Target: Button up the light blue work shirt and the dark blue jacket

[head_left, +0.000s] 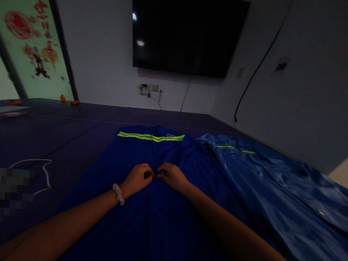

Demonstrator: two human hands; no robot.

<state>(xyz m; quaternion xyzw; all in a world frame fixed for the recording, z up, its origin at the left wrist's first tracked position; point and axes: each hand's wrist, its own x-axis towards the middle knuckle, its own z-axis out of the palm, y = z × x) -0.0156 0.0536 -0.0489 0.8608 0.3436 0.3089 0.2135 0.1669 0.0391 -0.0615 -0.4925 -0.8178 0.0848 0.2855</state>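
Observation:
A dark blue work jacket (130, 153) with a yellow-green reflective stripe across its chest lies spread flat in front of me, collar end away. My left hand (139, 177), with a pale scrunchie (118, 194) at the wrist, pinches cloth at the jacket's front opening. Just to the right, my right hand (174, 177) also pinches the front edge, its fingertips close to those of the left. What lies between the fingertips, cloth or a button, is too dark and small to make out.
A lighter blue garment (260, 185) with thin reflective strips lies to the right, against the jacket. On the left a white cable (48, 173) curls beside a blurred-out object (0, 193). Beyond the dark purple surface (79, 139), a television (188, 31) hangs on the wall.

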